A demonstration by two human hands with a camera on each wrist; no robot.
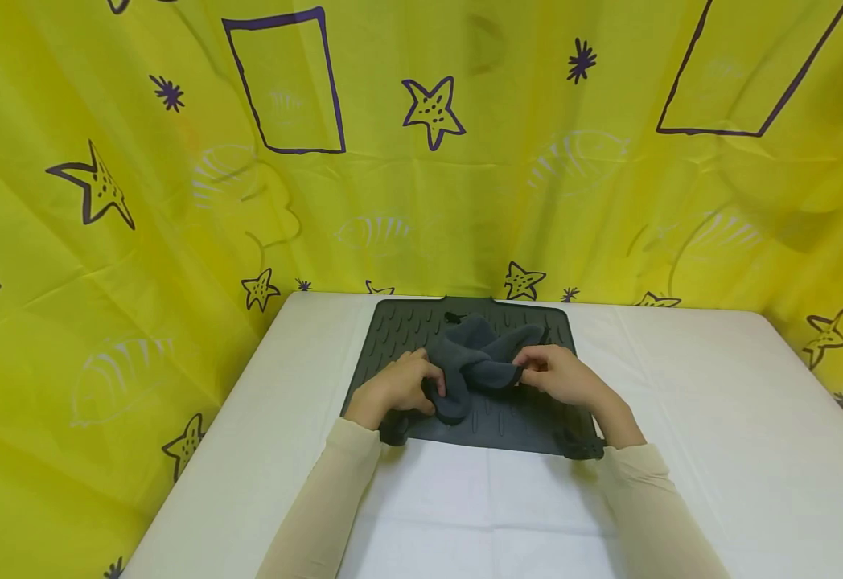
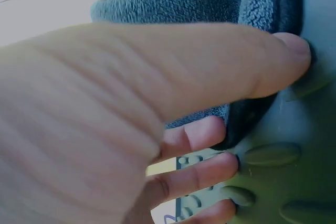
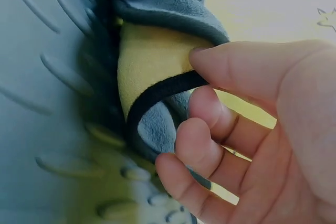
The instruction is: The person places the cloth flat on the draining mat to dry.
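R hand [image 1: 568,376] pinches cloth [image 1: 461,362] hem, L hand [image 1: 400,384] part-closed round cloth; hard pull cld drag mat [image 1: 497,422] twd near table [image 1: 704,386] edge.

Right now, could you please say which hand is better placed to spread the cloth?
Probably the right hand: it pinches a black-bordered edge of the cloth, which it could pull outward. The left hand touches the other side, its grip less clear.

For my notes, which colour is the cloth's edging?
The edging is black, clearest in the right wrist view.
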